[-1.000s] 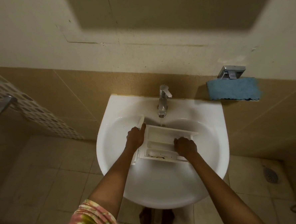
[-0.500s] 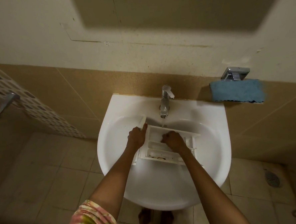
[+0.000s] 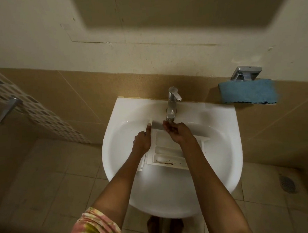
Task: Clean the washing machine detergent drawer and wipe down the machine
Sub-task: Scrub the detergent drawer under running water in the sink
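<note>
White detergent drawer [image 3: 167,150] (compartmented), dark grime [image 3: 168,163] at near end

- detergent drawer [image 3: 167,151] lies in the sink [image 3: 223,148], before the tap [image 3: 173,102]
- cloth [image 3: 247,92] lies right of the tap
- floor drain [image 3: 287,184] lies right of the sink

White detergent drawer [image 3: 167,151] lies compartments-up in the sink [image 3: 131,107], dark grime inside

I'm seeing a white sink [image 3: 163,196] and a white detergent drawer [image 3: 167,152] carrying dark brown specks along its near edge. Blue cloth [image 3: 247,92], chrome tap [image 3: 172,104]. The sleeve [image 3: 91,228] is showing a pink-and-yellow floral print. The wall tiles [image 3: 94,91] are reading tan, the mosaic strip [image 3: 41,116] grey-on-white spots.
</note>
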